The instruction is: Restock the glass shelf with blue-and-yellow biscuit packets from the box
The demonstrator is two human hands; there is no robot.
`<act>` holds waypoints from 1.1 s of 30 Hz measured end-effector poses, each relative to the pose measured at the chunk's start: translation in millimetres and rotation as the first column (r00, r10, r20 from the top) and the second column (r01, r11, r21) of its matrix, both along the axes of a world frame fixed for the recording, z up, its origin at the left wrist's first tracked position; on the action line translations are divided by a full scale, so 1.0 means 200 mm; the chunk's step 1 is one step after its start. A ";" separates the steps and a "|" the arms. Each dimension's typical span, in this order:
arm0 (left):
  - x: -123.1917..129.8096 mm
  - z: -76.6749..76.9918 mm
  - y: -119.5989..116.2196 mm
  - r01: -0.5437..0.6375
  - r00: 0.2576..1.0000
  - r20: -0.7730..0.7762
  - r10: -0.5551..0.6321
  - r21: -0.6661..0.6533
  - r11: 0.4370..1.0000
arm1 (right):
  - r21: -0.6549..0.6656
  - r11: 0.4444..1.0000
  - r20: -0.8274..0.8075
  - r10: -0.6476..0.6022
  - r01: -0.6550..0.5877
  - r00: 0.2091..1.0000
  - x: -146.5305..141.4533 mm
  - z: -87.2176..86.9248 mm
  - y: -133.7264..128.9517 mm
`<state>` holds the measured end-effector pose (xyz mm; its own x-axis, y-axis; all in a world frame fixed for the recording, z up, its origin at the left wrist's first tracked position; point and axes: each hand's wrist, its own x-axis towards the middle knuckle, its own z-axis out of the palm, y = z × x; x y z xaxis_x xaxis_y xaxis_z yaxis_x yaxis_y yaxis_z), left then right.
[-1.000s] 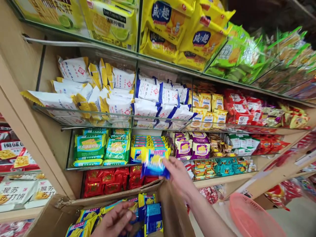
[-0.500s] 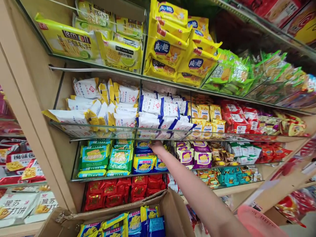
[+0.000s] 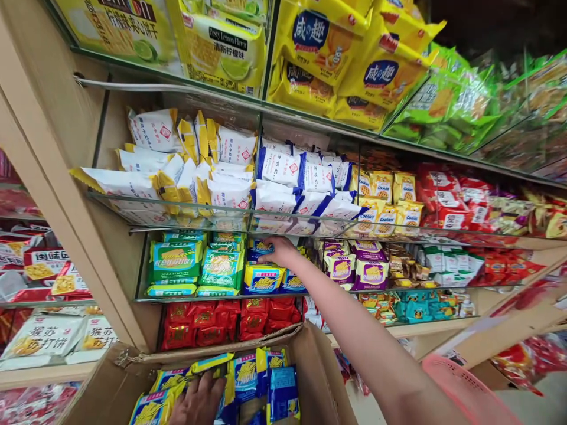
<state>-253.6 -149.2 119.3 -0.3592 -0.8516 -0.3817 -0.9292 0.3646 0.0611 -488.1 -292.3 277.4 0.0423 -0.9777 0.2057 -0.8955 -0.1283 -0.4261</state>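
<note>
You face a tall shelving unit with glass shelves [image 3: 336, 231] and a pale wooden frame [image 3: 66, 195] slanting from 11 to 7 o'clock. More wooden shelving [image 3: 39, 373] stands at 9 o'clock. Even daylight falls; the 1 o'clock corner is dark.

Packets [image 3: 248, 383] in box [image 3: 319, 378] below shelf [image 3: 199, 298]

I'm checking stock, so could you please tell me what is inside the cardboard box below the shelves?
The cardboard box holds blue-and-yellow snack packets, lying loosely. The left hand rests on them. What lies beneath the top layer, and the box's bottom, is covered.
</note>
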 end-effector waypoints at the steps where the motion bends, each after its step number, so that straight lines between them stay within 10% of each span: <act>1: 0.00 -0.01 0.00 -0.004 1.000 0.010 0.004 -0.007 1.000 | 0.003 1.000 -0.007 0.001 -0.001 1.000 -0.01 0.01 0.00; 6: 0.03 -0.03 -0.02 -0.005 0.999 -0.039 0.005 0.009 1.000 | -0.206 0.977 0.059 -0.041 0.052 0.997 0.03 0.05 0.21; 10: 0.07 0.00 0.01 0.004 0.993 -0.117 0.007 0.093 0.996 | -0.407 0.910 0.234 0.186 -0.077 0.954 0.13 -0.03 0.63; 15: 0.06 0.08 0.03 0.094 0.758 -0.652 0.032 0.158 0.983 | 0.089 0.996 0.449 -0.032 -0.009 0.893 0.23 -0.35 1.00; 21: -0.02 0.13 0.04 0.116 0.572 -0.802 -0.173 -0.130 0.985 | 0.324 0.920 0.897 -0.226 -0.218 0.380 0.26 -0.63 1.01; 27: -0.04 0.08 -0.01 -0.109 0.200 -0.915 0.350 0.335 0.936 | 0.270 0.939 0.955 -0.233 -0.214 0.181 0.24 -0.62 1.01; 33: -0.03 0.13 -0.04 -0.010 0.089 -0.829 0.552 0.553 0.833 | 0.255 0.955 0.965 -0.243 -0.149 0.098 0.25 -0.64 0.99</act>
